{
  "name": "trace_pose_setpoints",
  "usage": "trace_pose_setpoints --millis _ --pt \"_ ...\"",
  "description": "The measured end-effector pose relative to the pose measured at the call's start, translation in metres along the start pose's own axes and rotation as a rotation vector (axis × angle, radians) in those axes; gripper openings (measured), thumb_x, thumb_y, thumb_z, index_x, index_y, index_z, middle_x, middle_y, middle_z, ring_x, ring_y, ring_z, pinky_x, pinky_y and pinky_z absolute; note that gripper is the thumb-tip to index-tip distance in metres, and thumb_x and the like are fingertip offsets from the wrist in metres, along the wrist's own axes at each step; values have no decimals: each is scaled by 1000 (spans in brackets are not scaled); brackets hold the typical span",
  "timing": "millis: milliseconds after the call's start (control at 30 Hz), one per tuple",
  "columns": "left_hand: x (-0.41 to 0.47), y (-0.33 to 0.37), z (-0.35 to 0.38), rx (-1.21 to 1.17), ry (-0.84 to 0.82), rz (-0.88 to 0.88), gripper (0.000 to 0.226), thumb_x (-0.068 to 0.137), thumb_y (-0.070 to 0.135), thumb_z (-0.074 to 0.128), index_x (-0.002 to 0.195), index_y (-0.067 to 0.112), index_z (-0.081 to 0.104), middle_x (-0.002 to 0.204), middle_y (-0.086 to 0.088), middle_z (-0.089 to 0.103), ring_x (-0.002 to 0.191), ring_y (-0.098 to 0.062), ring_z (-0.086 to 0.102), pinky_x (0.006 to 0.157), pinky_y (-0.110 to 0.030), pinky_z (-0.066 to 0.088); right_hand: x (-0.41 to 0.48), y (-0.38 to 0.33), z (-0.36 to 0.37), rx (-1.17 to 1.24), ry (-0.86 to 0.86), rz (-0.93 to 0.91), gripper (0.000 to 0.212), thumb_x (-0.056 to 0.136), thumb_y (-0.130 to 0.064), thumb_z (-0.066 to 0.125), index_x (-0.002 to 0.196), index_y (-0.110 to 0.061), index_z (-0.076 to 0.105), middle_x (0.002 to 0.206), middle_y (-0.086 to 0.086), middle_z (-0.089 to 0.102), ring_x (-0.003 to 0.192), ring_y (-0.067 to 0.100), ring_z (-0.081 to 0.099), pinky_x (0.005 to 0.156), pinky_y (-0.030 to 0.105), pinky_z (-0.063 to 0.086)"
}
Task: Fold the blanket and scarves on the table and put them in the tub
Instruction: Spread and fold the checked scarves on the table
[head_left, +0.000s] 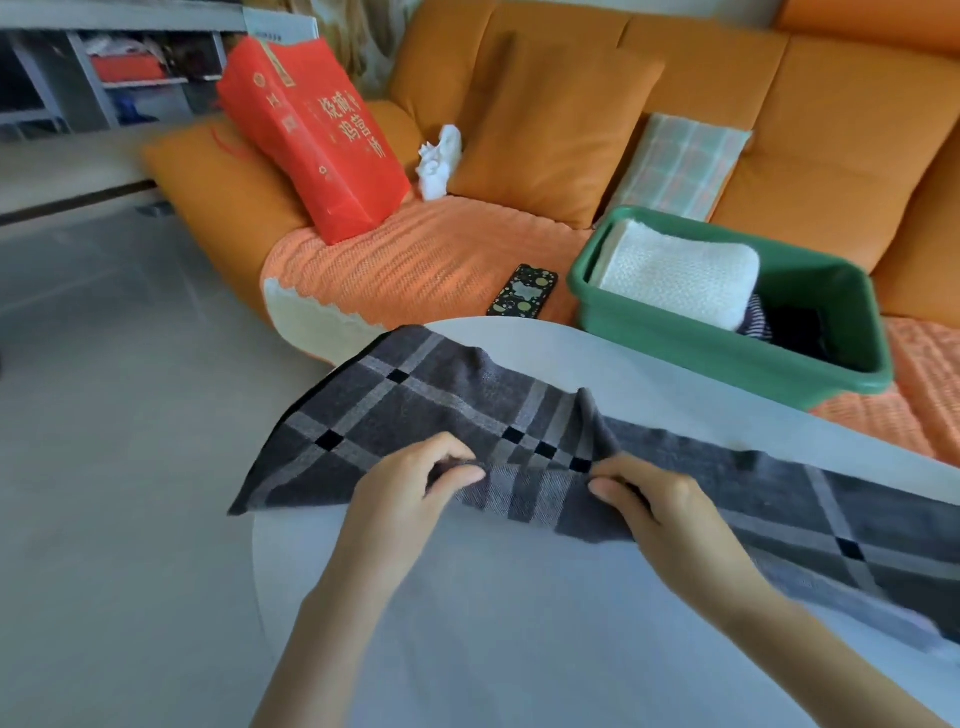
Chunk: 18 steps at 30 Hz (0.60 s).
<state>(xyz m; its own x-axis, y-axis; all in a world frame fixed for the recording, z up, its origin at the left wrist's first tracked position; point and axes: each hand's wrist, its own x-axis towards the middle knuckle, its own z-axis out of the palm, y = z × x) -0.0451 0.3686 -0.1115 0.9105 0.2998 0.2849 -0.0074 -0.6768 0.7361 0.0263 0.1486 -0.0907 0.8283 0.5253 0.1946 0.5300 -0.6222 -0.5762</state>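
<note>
A dark grey plaid scarf (415, 410) lies stretched across the round white table (519, 613), its left end hanging over the table's edge. My left hand (410, 493) pinches the scarf's near edge at the middle. My right hand (660, 499) pinches the same edge a little to the right, where the cloth bunches into a ridge. The green tub (727, 358) stands on the sofa beyond the table at the right. It holds a folded white blanket (680, 275) and some dark folded cloth (779, 327).
An orange sofa (571, 130) with a knitted orange throw runs behind the table. On it are a red paper bag (317, 140), a white figure (439, 161), a phone (522, 299) and a plaid cushion (680, 166). Grey floor lies to the left.
</note>
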Motion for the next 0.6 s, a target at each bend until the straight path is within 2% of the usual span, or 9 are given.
trace_pose_setpoints --millis 100,167,233,300,367,433,500,533,600 --pt "3 -3 3 75 51 19 10 83 26 67 91 28 62 84 17 61 84 -3 54 75 -22 43 19 -2 -4 -57 4 5 11 94 -30 53 88 -27 61 76 -17 61 71 8 53 70 31 44" --pt "6 -8 8 180 82 84 19 79 17 71 92 27 60 92 17 58 91 -10 49 82 -31 42 27 10 7 -268 -14 33 12 94 -33 53 93 -28 63 89 -16 63 88 9 55 73 30 43" --pt "7 -7 11 161 62 111 20 77 14 73 88 27 61 95 16 56 95 -11 45 84 -30 38 31 24 18 -311 13 89 9 89 -32 60 91 -24 63 92 -12 59 98 14 53 71 28 42" --pt "6 -6 14 84 -61 136 13 78 26 72 89 29 65 93 18 59 96 -5 47 85 -26 38 31 31 22 -273 110 63 11 81 -25 71 86 -20 63 87 -7 55 92 19 53 70 29 43" --pt "3 -10 19 44 -227 133 25 73 47 68 95 35 66 98 20 57 100 2 45 90 -21 36 24 33 18 -217 217 -62 12 78 -23 74 83 -19 63 83 -8 53 82 17 52 71 29 45" --pt "2 -17 21 74 -295 143 38 65 57 62 99 39 66 103 22 52 102 4 41 94 -15 29 8 28 12 -124 137 -132 18 83 -40 65 85 -22 64 86 -13 53 79 8 49 73 21 42" --pt "4 -22 20 75 -286 125 42 62 60 57 97 39 66 102 21 51 101 3 41 93 -15 28 -9 31 17 -217 28 -212 37 82 -59 52 95 -26 63 96 -13 55 85 6 47 77 20 38" --pt "4 -22 19 73 -270 118 40 64 58 57 95 37 68 100 20 52 100 1 44 92 -16 31 -16 37 21 -271 2 -244 41 82 -62 50 100 -27 62 101 -12 55 89 7 46 79 22 37" --pt "6 -20 20 88 -222 117 25 71 46 61 87 30 71 95 17 57 94 -4 49 87 -22 38 -22 47 25 -259 32 -253 34 85 -55 50 102 -28 61 104 -14 56 93 9 48 81 26 37"
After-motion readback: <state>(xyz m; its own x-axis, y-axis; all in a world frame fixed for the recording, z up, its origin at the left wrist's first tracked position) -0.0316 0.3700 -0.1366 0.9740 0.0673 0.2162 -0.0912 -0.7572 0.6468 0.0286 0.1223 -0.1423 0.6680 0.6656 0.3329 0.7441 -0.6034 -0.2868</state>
